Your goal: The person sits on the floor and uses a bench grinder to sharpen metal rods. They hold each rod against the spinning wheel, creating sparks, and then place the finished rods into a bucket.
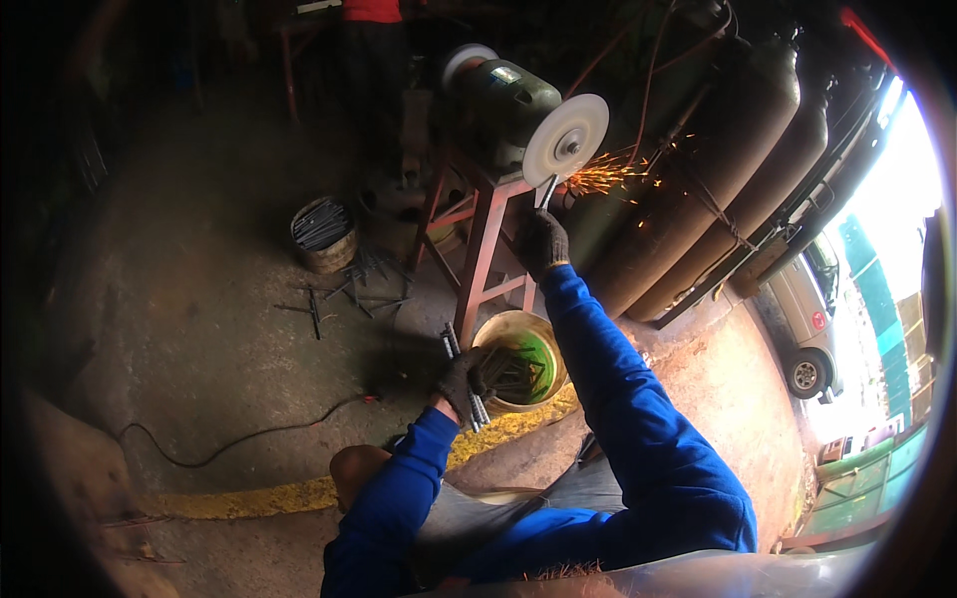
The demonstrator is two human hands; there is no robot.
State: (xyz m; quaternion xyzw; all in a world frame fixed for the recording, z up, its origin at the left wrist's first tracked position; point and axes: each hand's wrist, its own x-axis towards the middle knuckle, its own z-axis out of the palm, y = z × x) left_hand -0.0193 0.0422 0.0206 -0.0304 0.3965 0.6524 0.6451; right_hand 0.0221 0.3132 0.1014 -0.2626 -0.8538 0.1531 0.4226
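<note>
A dark work glove covers my right hand (542, 244), closed around a short metal rod (547, 193). The rod's far tip meets the lower edge of a pale grinding wheel (590, 112), and orange sparks (598, 175) fly off to the right. That wheel is on the right end of a green bench grinder (513, 103) atop a red metal stand (483, 244). Lower down, my gloved left hand (459, 384) grips several ribbed steel rods (479, 411). It is beside the left rim of a bucket (510, 318) containing dark rod pieces.
A round basket (327, 261) packed with rods stands left of the stand, with loose rods (364, 284) on the floor nearby. Large gas cylinders (718, 169) lean at the right. A cable (199, 463) crosses the floor near a yellow stripe (239, 503). Someone in a red top (372, 10) is behind.
</note>
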